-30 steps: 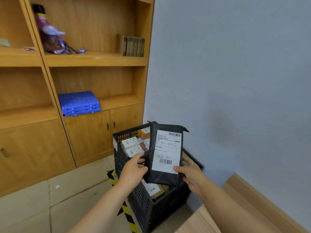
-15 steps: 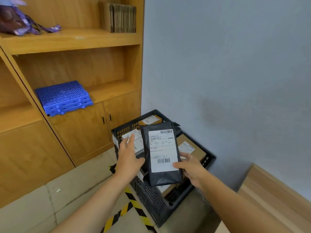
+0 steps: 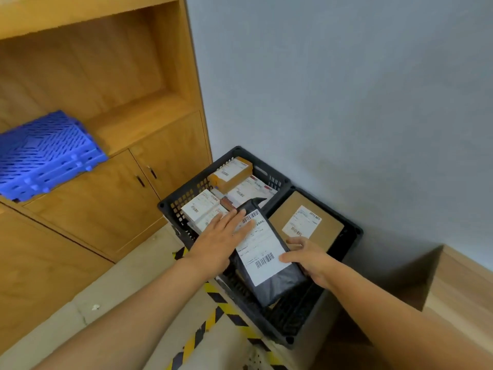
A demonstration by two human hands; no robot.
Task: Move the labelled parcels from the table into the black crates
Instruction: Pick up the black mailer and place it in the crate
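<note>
A plain grey-blue wall (image 3: pixel 333 89) fills the upper right of the frame, evenly lit. The upper left holds a wooden shelf unit (image 3: pixel 112 84) with open compartments above and closed cabinet doors (image 3: pixel 112 198) below — small dark handles near the door edges. Along the bottom lies a pale tiled floor (image 3: pixel 128 295) crossed by yellow-and-black hazard tape (image 3: pixel 213 313). A light wooden surface (image 3: pixel 458 295) sits at lower right.

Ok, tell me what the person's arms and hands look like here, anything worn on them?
Both forearms are bare as far as the frame shows: no sleeves, gloves, watch or wristband in view. The left hand and right hand show no rings that can be made out, though some of the right hand's fingers are hidden.
</note>
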